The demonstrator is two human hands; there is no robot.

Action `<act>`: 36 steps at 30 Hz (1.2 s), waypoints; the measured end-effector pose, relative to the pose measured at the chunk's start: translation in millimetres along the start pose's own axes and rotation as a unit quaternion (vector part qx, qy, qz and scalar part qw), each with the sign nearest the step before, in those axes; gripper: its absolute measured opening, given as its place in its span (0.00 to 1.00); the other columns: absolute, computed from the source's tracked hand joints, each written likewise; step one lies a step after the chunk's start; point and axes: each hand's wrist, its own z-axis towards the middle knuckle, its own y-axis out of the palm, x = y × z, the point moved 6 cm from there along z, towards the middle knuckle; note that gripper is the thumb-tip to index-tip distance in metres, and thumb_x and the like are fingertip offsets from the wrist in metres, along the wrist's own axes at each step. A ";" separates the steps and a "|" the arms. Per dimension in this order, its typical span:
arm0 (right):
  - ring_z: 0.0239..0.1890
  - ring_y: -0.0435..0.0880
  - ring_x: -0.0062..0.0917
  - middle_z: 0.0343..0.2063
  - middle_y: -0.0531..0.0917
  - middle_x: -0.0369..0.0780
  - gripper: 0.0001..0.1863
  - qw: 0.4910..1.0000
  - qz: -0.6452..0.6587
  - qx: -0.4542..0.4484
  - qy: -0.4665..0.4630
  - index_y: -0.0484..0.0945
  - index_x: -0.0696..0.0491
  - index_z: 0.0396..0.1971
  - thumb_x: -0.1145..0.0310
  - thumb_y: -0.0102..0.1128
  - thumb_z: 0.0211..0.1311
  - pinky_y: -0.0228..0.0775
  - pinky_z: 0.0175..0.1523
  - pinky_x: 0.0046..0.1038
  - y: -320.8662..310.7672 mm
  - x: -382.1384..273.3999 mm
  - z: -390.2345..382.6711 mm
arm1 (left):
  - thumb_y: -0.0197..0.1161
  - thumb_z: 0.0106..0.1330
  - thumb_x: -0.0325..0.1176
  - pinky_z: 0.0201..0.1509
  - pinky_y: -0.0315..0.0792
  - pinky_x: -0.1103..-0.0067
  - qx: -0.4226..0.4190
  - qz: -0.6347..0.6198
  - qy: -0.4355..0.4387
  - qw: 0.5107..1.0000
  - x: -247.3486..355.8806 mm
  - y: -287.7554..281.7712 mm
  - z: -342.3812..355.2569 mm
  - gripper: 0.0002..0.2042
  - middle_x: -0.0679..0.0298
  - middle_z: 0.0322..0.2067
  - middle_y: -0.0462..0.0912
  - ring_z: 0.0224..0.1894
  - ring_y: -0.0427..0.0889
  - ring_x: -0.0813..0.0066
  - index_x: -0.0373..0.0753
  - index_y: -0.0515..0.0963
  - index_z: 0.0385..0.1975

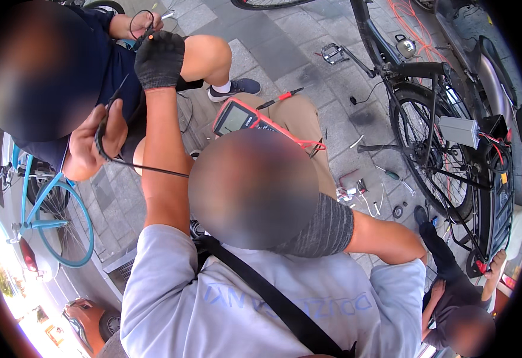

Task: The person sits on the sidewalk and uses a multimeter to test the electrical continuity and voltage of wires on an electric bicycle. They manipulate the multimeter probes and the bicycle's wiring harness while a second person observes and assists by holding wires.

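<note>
My left hand [160, 58], in a dark glove, is closed on a thin black cable [134, 27] whose orange tip shows at the fingers. Close beside it, a co-worker's hand [144, 22] also holds that cable. The co-worker's other hand [107, 136] grips a black cable [153, 169] running behind a blurred patch at the centre. My right hand [325, 230], in a grey knit glove, reaches in under this patch; its fingers are hidden. A red and grey multimeter [237, 121] rests by my beige trouser leg, with a red and black test probe [282, 98] beside it.
At right stands a black bicycle [413, 113] with a silver box [459, 130] and loose wires. Another person's hand [494, 267] touches its rack. A screwdriver [390, 173] and small wired parts [350, 192] lie on paving. A turquoise bicycle [51, 224] stands left.
</note>
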 end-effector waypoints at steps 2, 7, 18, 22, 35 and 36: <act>0.44 0.85 0.37 0.48 0.82 0.46 0.22 0.997 0.063 0.006 0.040 0.80 0.54 0.55 0.70 0.57 0.58 0.79 0.46 0.33 -7.9 15.9 0.0 | 0.61 0.64 0.35 0.61 0.68 0.63 0.000 -0.022 0.003 1.000 0.9 -8.7 4.4 0.08 0.63 0.38 0.87 0.48 0.84 0.64 0.39 0.83 0.36; 0.51 0.82 0.37 0.46 0.83 0.48 0.21 0.911 0.029 0.175 0.373 0.78 0.56 0.54 0.78 0.55 0.58 0.75 0.55 0.35 -36.2 172.8 -33.2 | 0.60 0.65 0.34 0.61 0.69 0.63 -0.010 -0.011 0.010 1.000 4.8 9.0 -3.4 0.08 0.62 0.39 0.87 0.49 0.84 0.65 0.39 0.83 0.37; 0.44 0.84 0.45 0.38 0.84 0.49 0.11 0.923 -0.210 -0.132 0.294 0.86 0.50 0.33 0.61 0.61 0.54 0.75 0.50 0.42 17.0 273.7 -2.2 | 0.60 0.66 0.36 0.64 0.68 0.63 -0.004 0.033 0.044 0.998 11.6 0.4 2.8 0.11 0.62 0.40 0.87 0.49 0.82 0.65 0.38 0.83 0.40; 0.41 0.82 0.42 0.35 0.82 0.46 0.10 0.933 -0.256 0.094 0.235 0.82 0.52 0.35 0.63 0.64 0.56 0.73 0.47 0.41 -35.7 218.1 -2.6 | 0.59 0.67 0.35 0.64 0.70 0.66 -0.030 0.042 0.053 0.997 18.2 11.1 -1.9 0.12 0.62 0.44 0.88 0.53 0.84 0.66 0.40 0.85 0.45; 0.32 0.85 0.26 0.30 0.83 0.42 0.08 0.746 0.207 0.549 0.314 0.73 0.57 0.42 0.68 0.55 0.72 0.77 0.38 0.29 -16.3 151.2 -83.3 | 0.58 0.68 0.35 0.60 0.74 0.64 -0.035 0.051 0.038 0.997 17.1 22.8 -8.4 0.11 0.62 0.45 0.87 0.51 0.84 0.69 0.40 0.83 0.44; 0.32 0.85 0.26 0.30 0.83 0.42 0.08 0.708 0.311 0.558 0.301 0.73 0.57 0.42 0.68 0.56 0.72 0.77 0.39 0.28 -8.9 151.5 -81.0 | 0.58 0.68 0.35 0.59 0.75 0.63 -0.025 0.054 0.042 0.997 18.3 19.1 -9.3 0.11 0.62 0.45 0.87 0.50 0.85 0.69 0.40 0.83 0.44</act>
